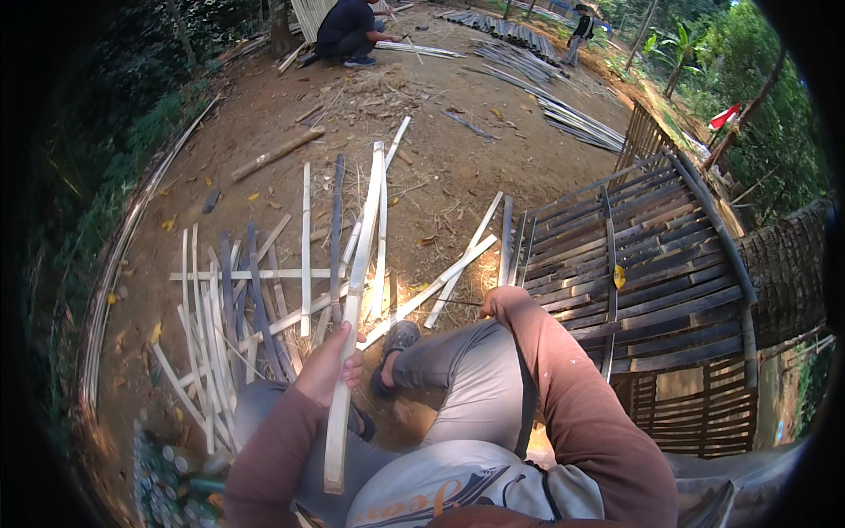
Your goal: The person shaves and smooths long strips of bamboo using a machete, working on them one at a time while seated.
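Observation:
My left hand (327, 370) is closed around a long pale bamboo strip (340, 422), gripping it below its middle. The strip slants upward and away from my lap. My right hand (509, 304) is a fist by my raised knee, holding what looks like a knife (459, 303); its thin dark blade points left, apart from the strip, and the handle is hidden in my fingers. Cut bamboo strips (306, 255), pale and dark, lie crossed on the ground before me. One of my sandalled feet (400, 339) rests close to them.
At my right stands a dark slatted bamboo bench (651, 264) beside a tree trunk (788, 264). Green bottles (176, 480) lie at lower left. A short pole (277, 154) lies farther off. A person (348, 31) crouches at the back; another person (579, 35) stands near bamboo piles (519, 66).

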A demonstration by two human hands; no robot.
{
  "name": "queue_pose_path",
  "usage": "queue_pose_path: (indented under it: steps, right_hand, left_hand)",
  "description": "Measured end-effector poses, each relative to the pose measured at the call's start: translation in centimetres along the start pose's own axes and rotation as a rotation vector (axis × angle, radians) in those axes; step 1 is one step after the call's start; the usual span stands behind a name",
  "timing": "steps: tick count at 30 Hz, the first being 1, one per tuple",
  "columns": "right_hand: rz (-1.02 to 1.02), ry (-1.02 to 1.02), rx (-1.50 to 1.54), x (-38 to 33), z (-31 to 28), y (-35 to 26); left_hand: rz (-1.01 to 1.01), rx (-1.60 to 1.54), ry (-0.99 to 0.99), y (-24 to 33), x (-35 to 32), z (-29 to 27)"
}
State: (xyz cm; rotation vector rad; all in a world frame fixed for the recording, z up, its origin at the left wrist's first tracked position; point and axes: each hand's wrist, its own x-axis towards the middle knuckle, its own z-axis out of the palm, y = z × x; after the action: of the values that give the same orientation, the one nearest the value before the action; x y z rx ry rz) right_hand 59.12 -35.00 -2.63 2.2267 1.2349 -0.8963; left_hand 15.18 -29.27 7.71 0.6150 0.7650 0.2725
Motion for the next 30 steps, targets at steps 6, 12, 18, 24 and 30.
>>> queue_pose_path:
  steps: [6, 12, 18, 24, 30]
  right_hand:
    - [-0.053, 0.016, -0.044, -0.4, 0.4, 0.7]
    - [-0.025, 0.097, -0.036, 0.9, 1.3, 0.6]
    - [-0.056, 0.07, -0.04, 1.1, 1.3, 1.1]
    - [-0.046, 0.08, -0.041, -1.1, 0.5, 0.1]
    - [-0.021, 0.06, -0.048, -0.9, 0.4, 0.2]
  left_hand:
    - [-0.016, 0.0, 0.009, 0.0, 0.1, 0.3]
    - [-0.019, -0.021, 0.007, 0.2, -0.1, 0.2]
    - [-0.02, -0.009, 0.007, 0.2, 0.0, 0.4]
    - [-0.018, 0.011, 0.025, 0.0, 0.0, 0.4]
    - [-0.008, 0.027, 0.021, -0.1, 0.0, 0.6]
